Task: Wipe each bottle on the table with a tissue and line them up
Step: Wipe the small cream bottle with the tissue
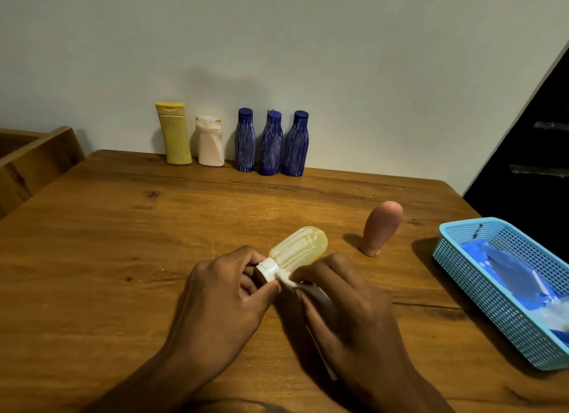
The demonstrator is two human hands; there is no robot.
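Both hands grasping, left grip [221,298] pinching translucent yellow bottle [297,246] white cap, right grip [348,305] pressing tissue [292,285]

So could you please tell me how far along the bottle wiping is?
Five bottles stand lined up by the wall. In hand: the left hand grips the clear bottle by its cap while the right hand wipes with the tissue. Left: the pink bottle.
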